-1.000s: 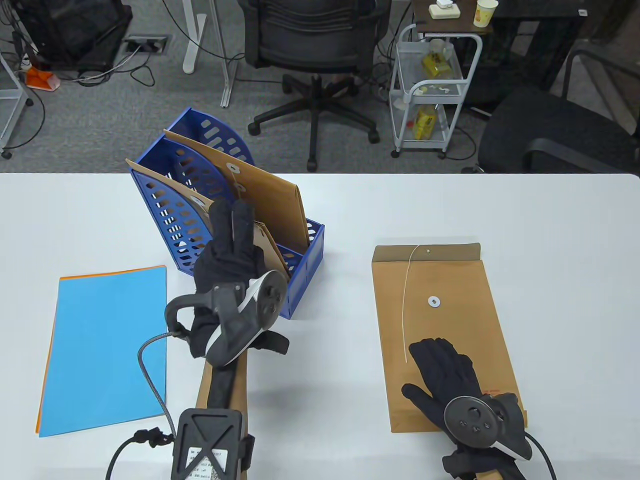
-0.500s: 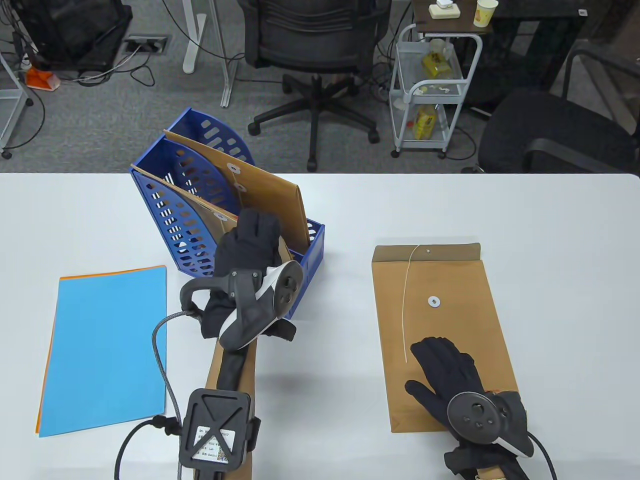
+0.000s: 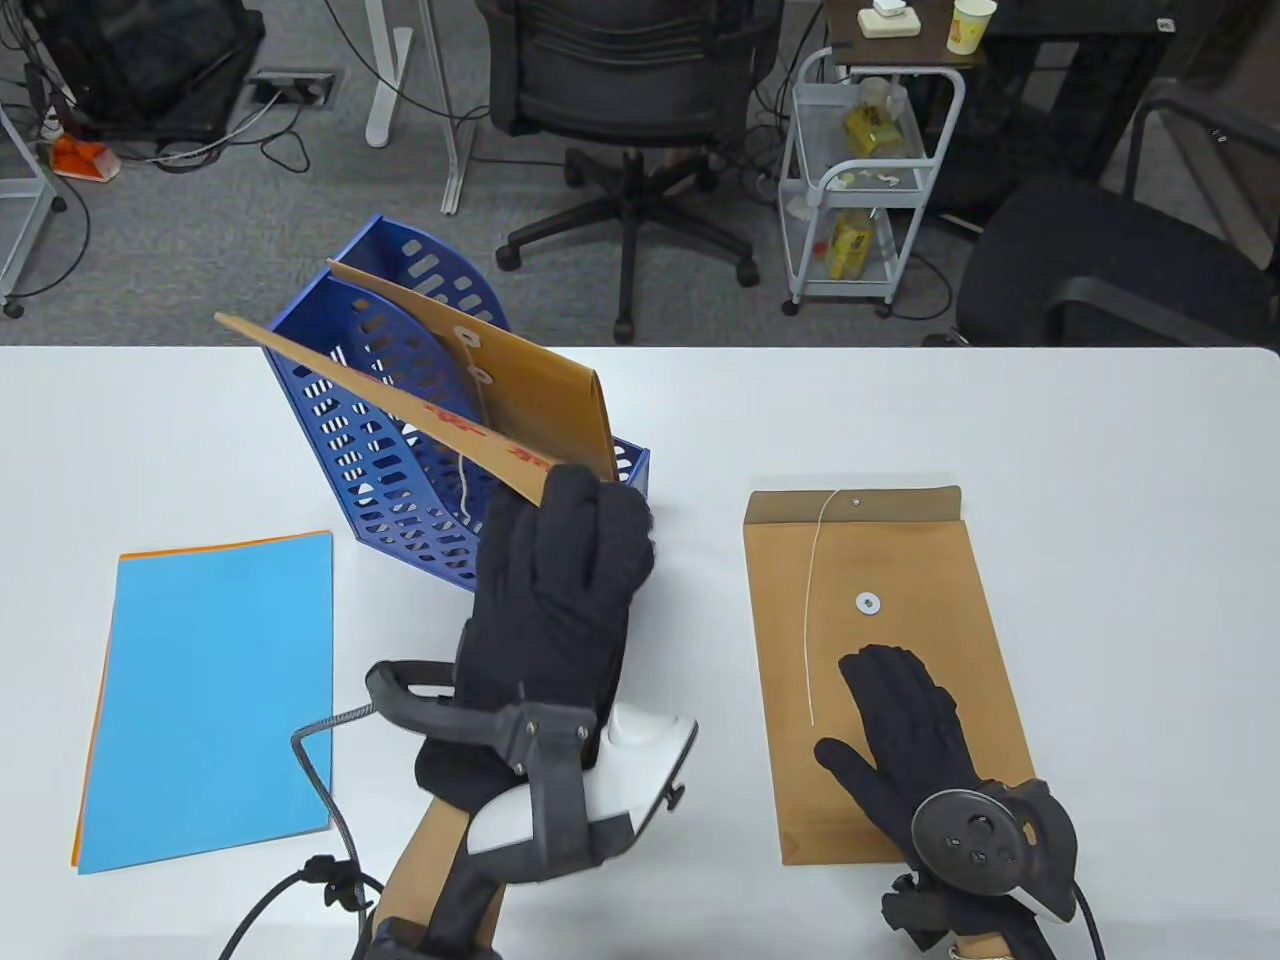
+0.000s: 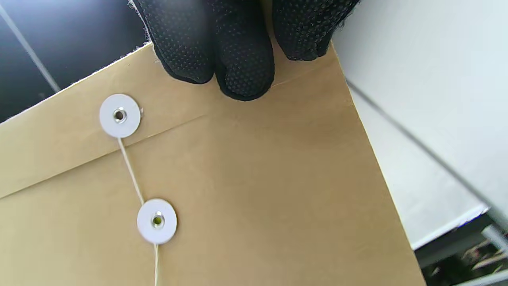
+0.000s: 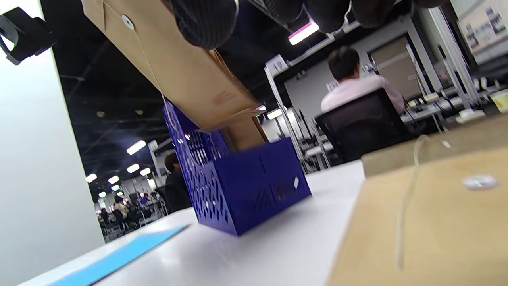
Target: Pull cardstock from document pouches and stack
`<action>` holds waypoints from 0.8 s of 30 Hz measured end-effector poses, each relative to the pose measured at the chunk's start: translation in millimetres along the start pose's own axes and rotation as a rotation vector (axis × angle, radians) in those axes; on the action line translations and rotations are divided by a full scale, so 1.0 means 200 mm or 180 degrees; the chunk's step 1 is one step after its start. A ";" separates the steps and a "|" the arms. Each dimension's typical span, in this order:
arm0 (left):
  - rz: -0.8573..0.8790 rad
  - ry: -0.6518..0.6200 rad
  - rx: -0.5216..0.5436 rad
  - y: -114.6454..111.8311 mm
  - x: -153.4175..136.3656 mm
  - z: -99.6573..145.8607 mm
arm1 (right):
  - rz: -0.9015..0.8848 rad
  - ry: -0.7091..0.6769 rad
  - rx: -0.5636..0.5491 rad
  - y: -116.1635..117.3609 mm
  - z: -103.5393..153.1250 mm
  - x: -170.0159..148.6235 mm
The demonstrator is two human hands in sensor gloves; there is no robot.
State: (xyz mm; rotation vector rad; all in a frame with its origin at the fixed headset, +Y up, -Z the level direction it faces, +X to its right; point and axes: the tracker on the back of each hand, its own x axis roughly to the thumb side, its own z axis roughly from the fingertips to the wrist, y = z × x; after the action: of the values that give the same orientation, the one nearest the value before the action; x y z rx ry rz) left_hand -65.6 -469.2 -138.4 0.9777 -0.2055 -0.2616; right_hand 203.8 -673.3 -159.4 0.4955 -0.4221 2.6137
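Observation:
My left hand grips a brown string-tie pouch by its flap end and holds it lifted above the blue file rack. In the left wrist view my fingers pinch the pouch near its flap edge. A second pouch stands in the rack. My right hand rests flat on a third pouch, which lies on the table with its flap open and string loose. A blue cardstock sheet lies over an orange one at the left.
The white table extends to the right. Beyond its far edge stand office chairs and a white wire cart. The rack also shows in the right wrist view.
My left hand took hold of the front pouch in the rack and pulled it up and out toward me. My right hand stayed on the flat pouch.

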 end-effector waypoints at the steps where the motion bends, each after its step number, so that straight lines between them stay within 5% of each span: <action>1: 0.0094 -0.0073 0.0071 0.06 0.02 0.03 | -0.0069 -0.0052 -0.0154 -0.02 0.00 0.03; 7: 0.0629 -0.0568 0.0086 0.23 0.17 0.18 | -0.0371 -0.0512 -0.1115 -0.11 0.02 0.22; 12: 0.0968 -0.0927 -0.0059 0.22 0.29 0.26 | -0.0074 -0.0487 -0.1075 -0.09 0.03 0.29; 15: 0.1189 -0.1010 -0.0186 0.20 0.33 0.29 | -0.0519 -0.0404 -0.1073 -0.04 0.02 0.22; 19: 0.1684 -0.0874 0.0120 0.12 0.34 0.34 | -0.1167 -0.0100 -0.1252 -0.03 0.07 0.11; 24: 0.2454 0.0049 0.0079 -0.06 0.29 0.42 | -0.1175 0.0008 -0.1519 -0.05 0.15 0.00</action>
State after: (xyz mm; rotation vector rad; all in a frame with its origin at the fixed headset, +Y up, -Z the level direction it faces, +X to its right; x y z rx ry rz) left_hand -35.8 -559.3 -100.4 0.8591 -0.5516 0.4548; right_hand 216.2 -675.3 -131.4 0.3642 -0.8379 2.0675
